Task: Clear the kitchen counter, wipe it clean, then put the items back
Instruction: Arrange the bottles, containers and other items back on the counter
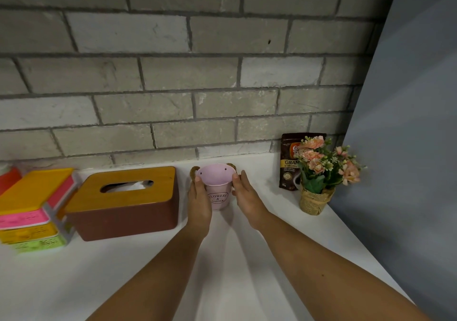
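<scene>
Two bare forearms reach across the white counter [148, 271] to a pink pail [218, 193], which stands upright near the back edge, between a tissue box [126, 202] and a potted bunch of flowers [320, 172].

The left hand [199, 202] grasps the pail: its thumb is on the rim and its fingers pass out of sight round the far side. The right hand [244, 194] is unclenched, with its thumb tip at the rim and its fingers nearly straight along the pail's side.

Whether the pail is being lifted away or set back cannot be told. In either case it is probably light and easily tipped, so even pressure from both sides and a straight vertical move should serve, with care for the two small looped handles at the rim and the box just beside the left knuckles.

The counter surface shows plain and matt. To the far left sits a stack of coloured containers [32, 209]. A coffee pouch [289, 165] leans behind the flowers. Behind everything rises a grey brick wall [173, 73], and a grey panel [408, 123] closes the right side.
</scene>
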`<state>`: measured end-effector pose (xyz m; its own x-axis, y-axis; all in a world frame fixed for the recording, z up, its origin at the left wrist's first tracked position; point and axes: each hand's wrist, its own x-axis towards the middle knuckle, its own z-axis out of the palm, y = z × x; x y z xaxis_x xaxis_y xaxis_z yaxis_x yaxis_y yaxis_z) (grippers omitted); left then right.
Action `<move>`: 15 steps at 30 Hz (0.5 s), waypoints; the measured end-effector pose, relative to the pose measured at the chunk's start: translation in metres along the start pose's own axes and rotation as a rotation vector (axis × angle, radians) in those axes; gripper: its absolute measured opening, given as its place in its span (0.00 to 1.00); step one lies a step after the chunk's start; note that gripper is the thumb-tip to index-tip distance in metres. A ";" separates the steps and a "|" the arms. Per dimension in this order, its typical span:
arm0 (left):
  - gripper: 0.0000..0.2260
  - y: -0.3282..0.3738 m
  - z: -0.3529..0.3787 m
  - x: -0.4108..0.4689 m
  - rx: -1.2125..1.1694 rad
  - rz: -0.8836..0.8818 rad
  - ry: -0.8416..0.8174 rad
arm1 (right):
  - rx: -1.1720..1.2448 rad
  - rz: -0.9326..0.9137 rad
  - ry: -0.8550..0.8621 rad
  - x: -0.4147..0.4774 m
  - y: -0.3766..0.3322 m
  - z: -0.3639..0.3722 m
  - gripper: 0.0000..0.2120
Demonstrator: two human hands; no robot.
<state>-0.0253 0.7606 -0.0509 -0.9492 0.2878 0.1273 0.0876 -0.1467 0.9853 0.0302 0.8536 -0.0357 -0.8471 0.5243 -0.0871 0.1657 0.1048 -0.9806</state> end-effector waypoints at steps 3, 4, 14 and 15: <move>0.29 -0.006 -0.001 0.000 0.003 0.029 0.014 | -0.011 0.004 -0.002 -0.002 0.000 -0.004 0.31; 0.30 -0.010 -0.001 0.001 0.016 0.029 0.030 | -0.030 0.006 -0.001 -0.003 0.000 -0.005 0.31; 0.14 0.001 0.021 -0.036 0.172 -0.116 0.205 | -0.216 0.034 0.083 -0.026 0.009 -0.051 0.26; 0.15 0.000 0.028 -0.040 0.177 -0.111 0.187 | -0.228 0.031 0.094 -0.031 0.011 -0.058 0.26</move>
<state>0.0214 0.7751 -0.0527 -0.9938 0.1104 0.0101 0.0155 0.0486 0.9987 0.0872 0.8877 -0.0337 -0.7911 0.6051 -0.0894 0.3094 0.2698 -0.9119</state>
